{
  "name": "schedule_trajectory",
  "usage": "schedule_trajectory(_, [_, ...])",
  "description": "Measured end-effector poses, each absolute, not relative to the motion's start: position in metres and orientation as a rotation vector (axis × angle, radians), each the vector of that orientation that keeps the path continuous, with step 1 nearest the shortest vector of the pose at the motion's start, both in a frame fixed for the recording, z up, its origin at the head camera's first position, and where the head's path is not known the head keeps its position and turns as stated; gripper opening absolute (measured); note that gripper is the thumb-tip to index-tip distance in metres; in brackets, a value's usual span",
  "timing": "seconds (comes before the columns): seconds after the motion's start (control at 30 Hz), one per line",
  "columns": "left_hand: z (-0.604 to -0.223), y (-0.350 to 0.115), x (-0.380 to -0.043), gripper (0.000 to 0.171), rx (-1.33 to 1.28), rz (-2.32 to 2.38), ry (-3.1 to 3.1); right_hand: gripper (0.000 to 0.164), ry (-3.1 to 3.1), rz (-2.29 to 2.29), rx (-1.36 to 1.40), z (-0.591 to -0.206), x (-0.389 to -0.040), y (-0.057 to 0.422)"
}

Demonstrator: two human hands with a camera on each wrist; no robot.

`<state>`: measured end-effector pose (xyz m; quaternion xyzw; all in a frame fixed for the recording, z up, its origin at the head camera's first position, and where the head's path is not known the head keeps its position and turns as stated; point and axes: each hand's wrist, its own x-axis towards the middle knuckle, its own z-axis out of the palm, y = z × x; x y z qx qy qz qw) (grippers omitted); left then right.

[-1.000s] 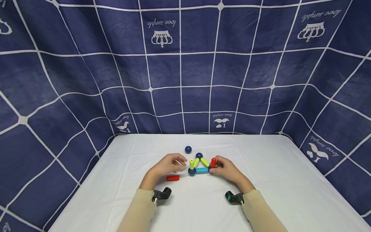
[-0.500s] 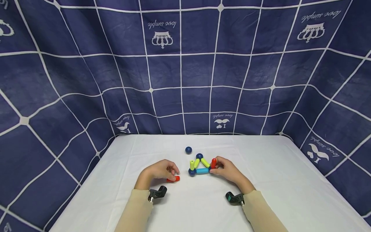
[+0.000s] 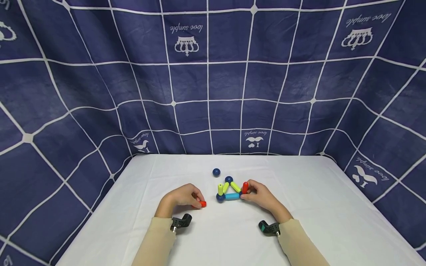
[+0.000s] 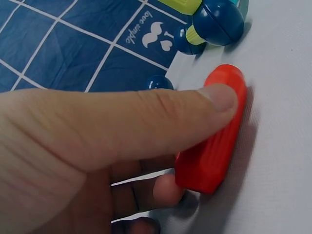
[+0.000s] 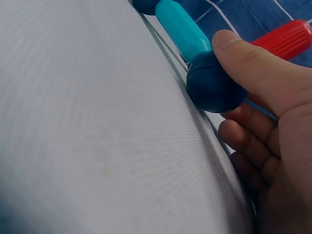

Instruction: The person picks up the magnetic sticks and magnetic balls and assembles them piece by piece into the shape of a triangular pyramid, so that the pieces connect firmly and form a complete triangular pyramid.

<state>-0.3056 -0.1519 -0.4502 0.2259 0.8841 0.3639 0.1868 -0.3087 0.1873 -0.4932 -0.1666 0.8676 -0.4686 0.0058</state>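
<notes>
In the left wrist view, my left hand (image 3: 184,195) pinches a red rod (image 4: 213,156) between thumb and fingers, low over the white cloth. To its right lies a triangle of toy rods and dark blue balls. A light blue rod (image 3: 232,196) forms its front side, and two yellow-green rods run to the back ball (image 3: 229,179). Another yellow-green rod (image 3: 220,189) stands upright on the left corner ball (image 3: 220,198). My right hand (image 3: 263,194) grips the right corner ball (image 5: 213,87), from which a second red rod (image 3: 245,187) rises. Fingers partly hide that ball.
A loose dark blue ball (image 3: 216,172) sits behind the triangle. The white cloth-covered table (image 3: 219,236) is bordered at the back and sides by a blue checked curtain (image 3: 226,81).
My left hand has moved left and toward me, away from the triangle's left side, and has taken hold of the red rod. My right hand stays at the right corner ball.
</notes>
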Motion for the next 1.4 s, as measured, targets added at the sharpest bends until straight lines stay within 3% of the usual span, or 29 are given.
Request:
schedule_trajectory(0.9, [-0.453,-0.094,-0.332,0.021,0.396,1.803,2.464,0.026,2.711,-1.449,-0.647,-0.491,-0.301,0.183])
schedule_trajectory(1.4, [-0.446,-0.059,-0.352,0.024,0.489,1.733,2.431,0.024,2.696,-1.452,-0.665,-0.492,-0.303,0.185])
